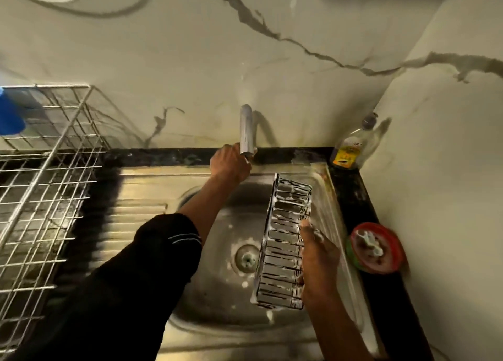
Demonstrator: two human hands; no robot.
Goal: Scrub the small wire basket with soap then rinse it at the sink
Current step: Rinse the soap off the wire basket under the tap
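Soap foam is seen clinging to the wires of the small wire basket (283,238), which is held up on its long side above the right half of the sink (147,197), its far end leaned toward the right rim. The basket is gripped along its right edge by the right hand (319,260), the thumb laid over the wires and the fingers curled round behind; foam is smeared on the thumb as well. The left hand (231,164), reached out from a black sleeve (141,273), is closed on the near end of the tap (246,129) at the far edge of the sink, its fingers curled round the metal; which part of the tap is pinched cannot be told. Flecks of foam are scattered in the basin around the drain (247,260), just left of the basket. On the dark counter right of the sink, a round red tub (377,247) with a foamy scrubber in it is placed near the right hand, and 1 clear bottle (351,148) with a yellow label is stood in the far right corner. A white wire dish rack (46,197) is set on the left, with a blue object (9,115) at its far left edge
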